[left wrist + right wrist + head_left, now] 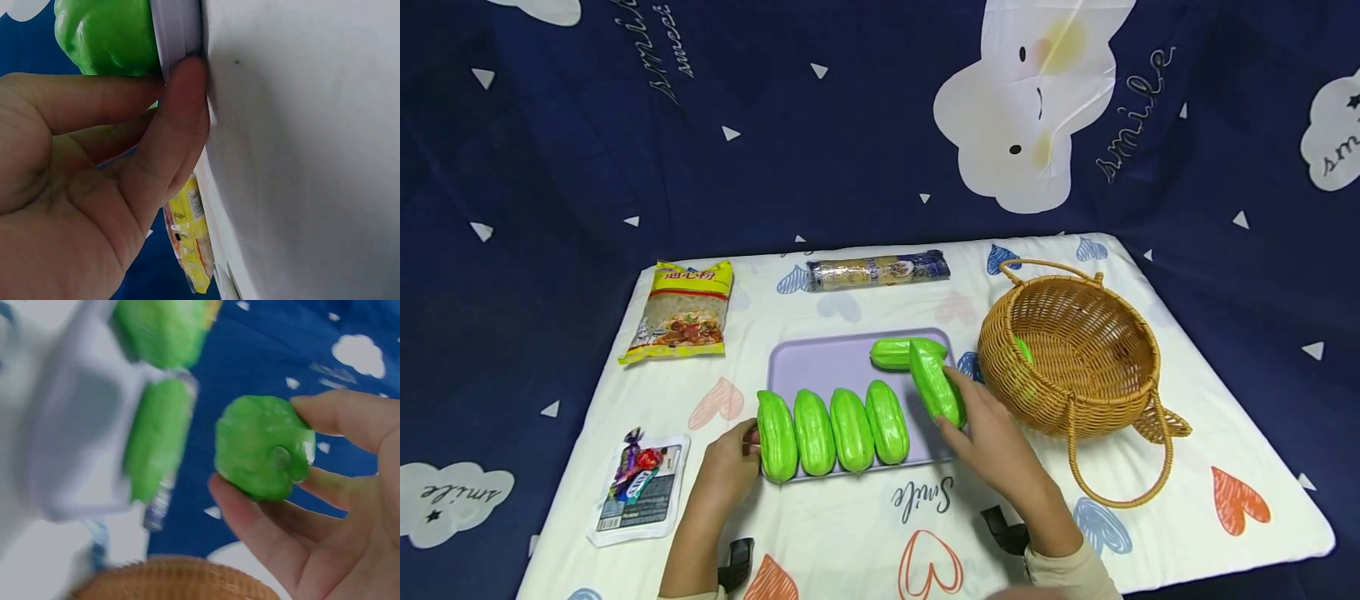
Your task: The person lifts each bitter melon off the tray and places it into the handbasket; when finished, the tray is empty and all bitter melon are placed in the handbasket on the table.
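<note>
**Six gourds on deck, fifth one in right grip**

Four green gourds (832, 432) lie side by side along the tray's (820, 362) near edge, long axes running 12–6. A fifth gourd (936, 385) is in the right hand (992, 442), fingers and thumb wrapped round its near end; its long axis tilts toward 11, and it sits at roughly 11 from the palm, just right of the row and over the tray's 3 o'clock side. A sixth (898, 352) lies crosswise at the tray's far edge, touching the held one. Left hand (730, 462) braces the tray's 9 o'clock rim, thumb (181, 106) pressed flat on the edge, holding nothing. Wicker basket (1075, 367) sits on the worktop at 3 o'clock, right hand nearer it.
</note>
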`<move>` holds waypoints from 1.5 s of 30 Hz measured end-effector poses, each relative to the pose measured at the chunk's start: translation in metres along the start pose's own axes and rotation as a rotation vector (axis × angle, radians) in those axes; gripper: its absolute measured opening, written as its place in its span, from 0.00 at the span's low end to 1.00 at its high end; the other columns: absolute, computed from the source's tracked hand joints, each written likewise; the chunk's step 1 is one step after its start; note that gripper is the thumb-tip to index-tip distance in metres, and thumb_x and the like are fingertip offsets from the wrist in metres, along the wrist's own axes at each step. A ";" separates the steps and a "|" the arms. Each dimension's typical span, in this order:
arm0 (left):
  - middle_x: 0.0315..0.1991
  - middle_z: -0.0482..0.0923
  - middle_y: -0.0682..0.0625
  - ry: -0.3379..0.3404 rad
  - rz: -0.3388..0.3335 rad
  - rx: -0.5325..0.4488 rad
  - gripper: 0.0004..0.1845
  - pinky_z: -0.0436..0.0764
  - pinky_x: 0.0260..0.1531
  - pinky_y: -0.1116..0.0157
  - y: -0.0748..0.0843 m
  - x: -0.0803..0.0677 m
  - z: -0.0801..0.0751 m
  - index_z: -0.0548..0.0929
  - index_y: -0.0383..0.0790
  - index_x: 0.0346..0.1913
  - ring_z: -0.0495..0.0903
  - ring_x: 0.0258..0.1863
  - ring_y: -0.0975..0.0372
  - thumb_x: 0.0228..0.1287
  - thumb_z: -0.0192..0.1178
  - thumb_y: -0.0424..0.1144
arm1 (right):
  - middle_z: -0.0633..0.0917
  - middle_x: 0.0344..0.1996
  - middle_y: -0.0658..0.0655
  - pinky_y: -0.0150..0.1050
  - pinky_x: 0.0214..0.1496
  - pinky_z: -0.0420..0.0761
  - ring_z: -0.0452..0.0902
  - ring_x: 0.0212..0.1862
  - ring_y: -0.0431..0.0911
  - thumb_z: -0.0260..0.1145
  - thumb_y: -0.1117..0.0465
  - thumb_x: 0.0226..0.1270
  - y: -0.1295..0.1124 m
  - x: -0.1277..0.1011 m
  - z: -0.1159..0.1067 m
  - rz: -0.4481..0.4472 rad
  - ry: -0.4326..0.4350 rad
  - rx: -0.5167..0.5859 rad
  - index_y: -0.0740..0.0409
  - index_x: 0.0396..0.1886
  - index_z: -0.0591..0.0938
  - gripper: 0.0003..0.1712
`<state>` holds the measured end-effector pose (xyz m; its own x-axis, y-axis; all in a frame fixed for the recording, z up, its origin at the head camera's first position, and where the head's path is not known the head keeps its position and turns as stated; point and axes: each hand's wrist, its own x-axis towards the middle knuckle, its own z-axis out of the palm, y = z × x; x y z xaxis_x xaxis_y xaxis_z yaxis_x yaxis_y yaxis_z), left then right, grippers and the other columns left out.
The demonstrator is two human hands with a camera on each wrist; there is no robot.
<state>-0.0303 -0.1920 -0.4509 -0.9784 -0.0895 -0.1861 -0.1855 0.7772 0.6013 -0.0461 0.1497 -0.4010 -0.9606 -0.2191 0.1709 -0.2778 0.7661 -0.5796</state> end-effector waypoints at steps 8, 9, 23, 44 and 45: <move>0.45 0.79 0.32 0.003 -0.002 -0.006 0.24 0.74 0.46 0.46 -0.001 -0.001 0.002 0.72 0.23 0.61 0.76 0.41 0.46 0.60 0.52 0.25 | 0.73 0.62 0.67 0.60 0.54 0.74 0.73 0.56 0.62 0.68 0.63 0.62 0.006 0.014 -0.045 -0.007 0.349 0.033 0.56 0.72 0.63 0.39; 0.45 0.79 0.33 0.001 -0.003 -0.006 0.24 0.74 0.46 0.46 -0.002 -0.001 0.002 0.72 0.23 0.61 0.75 0.41 0.47 0.60 0.52 0.25 | 0.73 0.62 0.67 0.61 0.54 0.73 0.73 0.56 0.63 0.68 0.63 0.62 0.008 0.016 -0.048 0.010 0.391 0.026 0.55 0.72 0.63 0.39; 0.46 0.79 0.32 -0.008 -0.008 -0.007 0.25 0.74 0.46 0.46 -0.002 0.000 -0.001 0.71 0.24 0.62 0.75 0.42 0.46 0.60 0.53 0.25 | 0.70 0.62 0.70 0.65 0.48 0.73 0.74 0.50 0.67 0.63 0.61 0.66 0.041 0.025 -0.055 0.220 0.421 -0.099 0.53 0.74 0.59 0.39; 0.42 0.79 0.37 -0.016 -0.023 -0.032 0.25 0.74 0.44 0.49 -0.002 0.001 -0.001 0.71 0.24 0.62 0.75 0.40 0.49 0.60 0.52 0.25 | 0.69 0.63 0.68 0.60 0.61 0.65 0.63 0.63 0.63 0.67 0.66 0.61 0.035 0.026 -0.045 0.041 0.521 -0.075 0.64 0.64 0.71 0.30; 0.42 0.79 0.37 -0.017 -0.024 -0.033 0.25 0.74 0.45 0.49 -0.002 0.001 -0.001 0.71 0.23 0.62 0.75 0.40 0.49 0.61 0.52 0.25 | 0.70 0.62 0.68 0.59 0.61 0.65 0.63 0.61 0.63 0.68 0.67 0.60 0.031 0.026 -0.041 -0.025 0.540 -0.073 0.65 0.61 0.73 0.29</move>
<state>-0.0313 -0.1939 -0.4513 -0.9720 -0.0975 -0.2137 -0.2123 0.7542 0.6213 -0.0797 0.1924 -0.3823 -0.8096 0.0893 0.5801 -0.2809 0.8089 -0.5166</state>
